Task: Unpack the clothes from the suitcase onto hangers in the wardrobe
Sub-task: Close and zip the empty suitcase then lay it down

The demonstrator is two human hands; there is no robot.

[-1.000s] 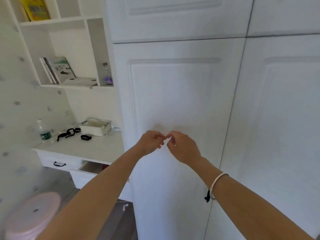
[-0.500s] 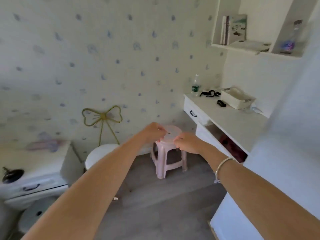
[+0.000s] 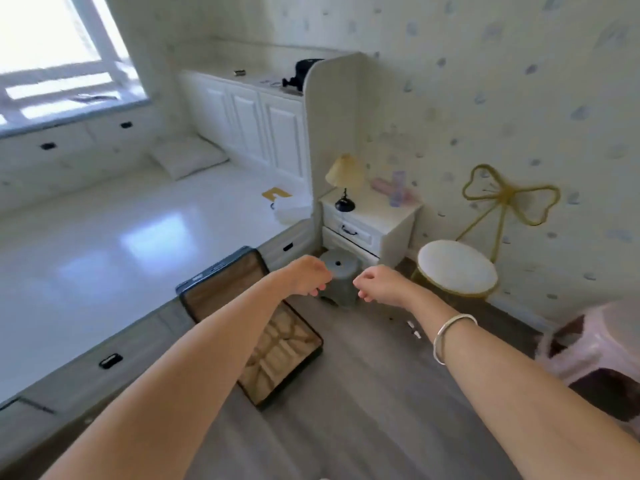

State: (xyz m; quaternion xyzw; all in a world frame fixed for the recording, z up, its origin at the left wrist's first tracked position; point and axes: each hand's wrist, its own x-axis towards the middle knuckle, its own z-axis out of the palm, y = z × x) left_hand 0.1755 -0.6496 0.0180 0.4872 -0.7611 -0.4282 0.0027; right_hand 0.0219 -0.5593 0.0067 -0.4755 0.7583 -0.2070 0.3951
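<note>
Both arms are stretched out over the wood floor (image 3: 363,403). The left hand (image 3: 306,275) and right hand (image 3: 379,282) sit near each other but not touching, fingers curled in on both, holding nothing. There's a silver bangle (image 3: 450,336) on the right wrist. The suitcase (image 3: 287,344) lies open on the floor right under the left forearm, its lid propped against the raised white platform (image 3: 121,237), with tan stuff inside (too blurry to say what exactly). Just past the hands is a small grey stool (image 3: 341,271), then a white nightstand (image 3: 374,223) with a lamp (image 3: 345,174). There's a pink stool (image 3: 595,341) off to the right.
</note>
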